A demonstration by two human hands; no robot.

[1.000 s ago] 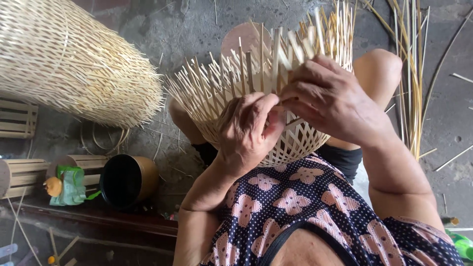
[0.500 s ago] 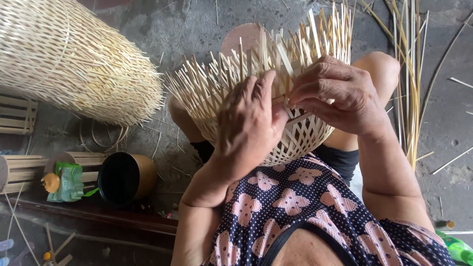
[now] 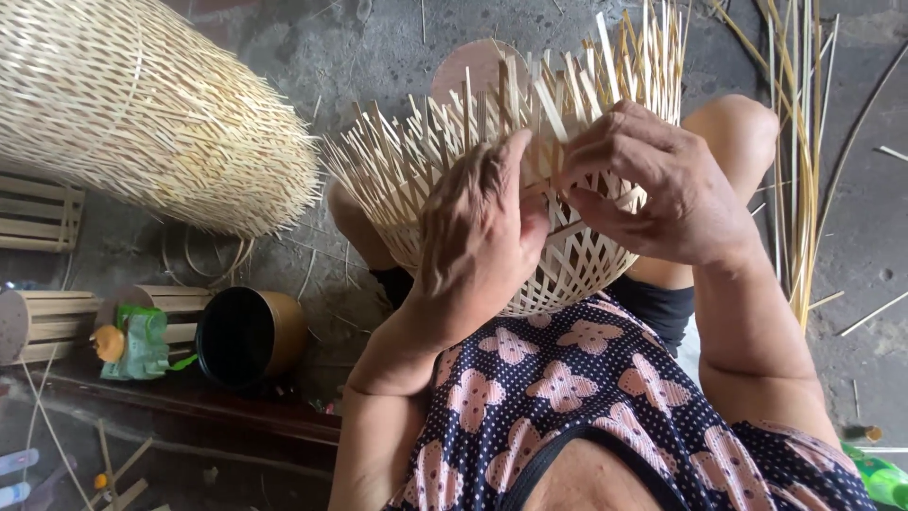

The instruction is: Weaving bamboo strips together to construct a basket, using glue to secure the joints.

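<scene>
— While it rests on the person's lap between the knees, where exactly is the half-woven basket (image 3: 567, 255) turned?

— Its rounded bottom leans against the dotted dress, and the loose strip ends fan up and away, so I judge the open edge is kept within easy reach of both hands.

— And the hands?

— The left hand (image 3: 482, 227) lies flat over the weave, fingers pressed together and thumb up at the rim, apparently steadying the wall. The right hand (image 3: 653, 189) curls over the edge, its fingertips pinching a single bamboo strip (image 3: 553, 104) just beside the left thumb.

— What lies around?

— Long bamboo slats (image 3: 804, 142) lie on the concrete floor (image 3: 378, 47) to the right. To the left, a large finished woven piece (image 3: 142, 104) lies on its side, with a dark round tin (image 3: 248, 333) and a small green toy (image 3: 142, 341) near wooden slat racks (image 3: 38, 213).
</scene>
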